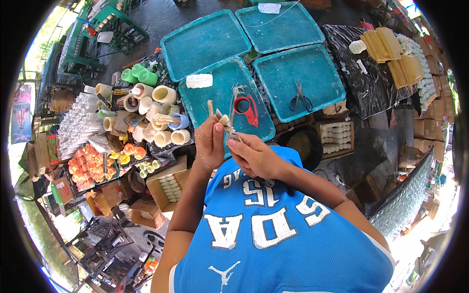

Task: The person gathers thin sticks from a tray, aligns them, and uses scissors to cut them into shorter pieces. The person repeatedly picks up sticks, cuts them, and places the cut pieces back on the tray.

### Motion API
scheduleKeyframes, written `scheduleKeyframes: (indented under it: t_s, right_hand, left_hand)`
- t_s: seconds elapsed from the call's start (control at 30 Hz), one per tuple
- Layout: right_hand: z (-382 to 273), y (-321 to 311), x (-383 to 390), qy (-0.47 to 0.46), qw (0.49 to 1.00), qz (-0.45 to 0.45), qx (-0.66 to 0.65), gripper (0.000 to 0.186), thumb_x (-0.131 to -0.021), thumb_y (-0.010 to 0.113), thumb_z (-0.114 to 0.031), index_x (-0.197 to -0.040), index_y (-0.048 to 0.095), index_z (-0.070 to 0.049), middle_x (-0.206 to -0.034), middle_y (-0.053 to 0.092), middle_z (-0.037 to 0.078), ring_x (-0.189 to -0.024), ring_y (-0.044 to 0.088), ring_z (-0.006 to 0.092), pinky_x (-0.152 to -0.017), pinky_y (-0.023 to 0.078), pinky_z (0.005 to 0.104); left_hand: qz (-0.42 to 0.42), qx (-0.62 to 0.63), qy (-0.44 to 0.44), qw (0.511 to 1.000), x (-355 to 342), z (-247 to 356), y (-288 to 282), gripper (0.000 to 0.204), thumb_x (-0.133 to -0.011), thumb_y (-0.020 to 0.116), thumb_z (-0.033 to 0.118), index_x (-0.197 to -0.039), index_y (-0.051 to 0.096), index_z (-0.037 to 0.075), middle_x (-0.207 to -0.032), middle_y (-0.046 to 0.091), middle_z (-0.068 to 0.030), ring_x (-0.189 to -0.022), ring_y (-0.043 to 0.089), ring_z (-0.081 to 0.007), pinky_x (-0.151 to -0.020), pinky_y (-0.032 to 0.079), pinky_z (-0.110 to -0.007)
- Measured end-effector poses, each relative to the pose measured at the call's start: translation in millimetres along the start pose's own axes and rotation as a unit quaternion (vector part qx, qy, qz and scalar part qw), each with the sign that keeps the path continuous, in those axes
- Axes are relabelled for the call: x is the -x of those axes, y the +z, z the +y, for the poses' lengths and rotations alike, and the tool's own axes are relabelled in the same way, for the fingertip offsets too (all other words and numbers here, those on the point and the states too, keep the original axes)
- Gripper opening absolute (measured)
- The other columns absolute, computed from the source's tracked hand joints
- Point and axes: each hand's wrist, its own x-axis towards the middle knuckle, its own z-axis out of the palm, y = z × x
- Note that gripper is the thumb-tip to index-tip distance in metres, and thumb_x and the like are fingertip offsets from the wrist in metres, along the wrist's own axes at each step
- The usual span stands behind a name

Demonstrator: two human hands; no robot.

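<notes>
My left hand [210, 141] is closed around a bundle of pale strings [225, 121], held up in front of my chest. My right hand [256, 155] comes in from the right, its thumb and fingers pinched on the lower part of the same bundle. Loose string ends stick out above my left fist. A red tape dispenser [252, 117] lies on the nearest teal tray [220, 73], just beyond my hands. More thin strings [238, 90] lie beside it. What sits deep between my fingers is hidden.
Dark-handled scissors [299, 100] rest on the right teal tray [273, 63]. Two further trays lie beyond. To the left stand cream cylinders [164, 94], orange pieces [88, 163] and a pile of white parts [80, 122]. Yellow sheets [383, 45] lie on black plastic at right.
</notes>
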Motion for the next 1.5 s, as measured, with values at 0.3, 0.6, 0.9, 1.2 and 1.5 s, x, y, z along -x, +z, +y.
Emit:
scheduleKeyframes:
  t_s: [0.3,0.6,0.9,1.2,1.5]
  right_hand:
    - [-2.1,2.3,-7.2,0.014,1.000,-0.011,-0.005,0.035,-0.116,0.044,-0.033,-0.090,0.047,-0.010,-0.061,0.043,-0.003,-0.042,0.041,0.0074,-0.038,0.036,0.0268]
    - [-3.5,1.3,-7.7,0.017,0.999,-0.034,-0.001,0.037,-0.116,0.044,-0.034,-0.089,0.047,-0.009,-0.060,0.044,-0.002,-0.041,0.039,0.0079,-0.037,0.036,0.0276]
    - [-2.2,1.4,3.8,0.032,0.999,-0.029,0.007,0.036,-0.116,0.045,-0.034,-0.090,0.047,-0.009,-0.061,0.044,-0.002,-0.042,0.041,0.0078,-0.037,0.036,0.0277]
    - [-6.6,3.1,10.9,0.051,0.998,-0.045,0.004,0.036,-0.116,0.045,-0.035,-0.090,0.048,-0.010,-0.061,0.042,-0.003,-0.042,0.039,0.0073,-0.038,0.036,0.0272]
    - [-11.7,2.6,4.4,0.060,0.996,-0.062,0.025,0.038,-0.116,0.043,-0.036,-0.089,0.047,-0.010,-0.061,0.042,-0.003,-0.042,0.040,0.0077,-0.038,0.036,0.0266]
  left_hand:
    - [0.030,-0.018,0.010,0.999,9.6,-1.0,2.8,0.034,-0.114,0.047,0.019,-0.087,0.052,-0.001,-0.071,0.050,-0.0138,-0.059,0.047,-0.0281,-0.056,0.036,-0.041]
    - [0.006,-0.031,0.043,0.999,12.5,3.6,-1.6,0.027,-0.113,0.048,0.016,-0.094,0.056,-0.002,-0.077,0.058,-0.0176,-0.061,0.055,-0.0364,-0.056,0.040,-0.044]
    - [-0.001,-0.026,0.018,0.999,15.7,4.8,-4.6,0.036,-0.114,0.048,0.022,-0.086,0.053,-0.001,-0.073,0.053,-0.0170,-0.060,0.052,-0.0361,-0.057,0.040,-0.044]
    - [-0.003,-0.068,0.052,0.996,15.8,5.3,-12.2,0.030,-0.112,0.049,0.018,-0.090,0.057,-0.001,-0.074,0.055,-0.0171,-0.061,0.056,-0.0363,-0.056,0.042,-0.045]
    - [-0.007,-0.086,0.087,0.992,18.6,9.2,-14.5,0.025,-0.111,0.049,0.015,-0.098,0.060,-0.004,-0.079,0.061,-0.0188,-0.063,0.060,-0.0385,-0.057,0.045,-0.046]
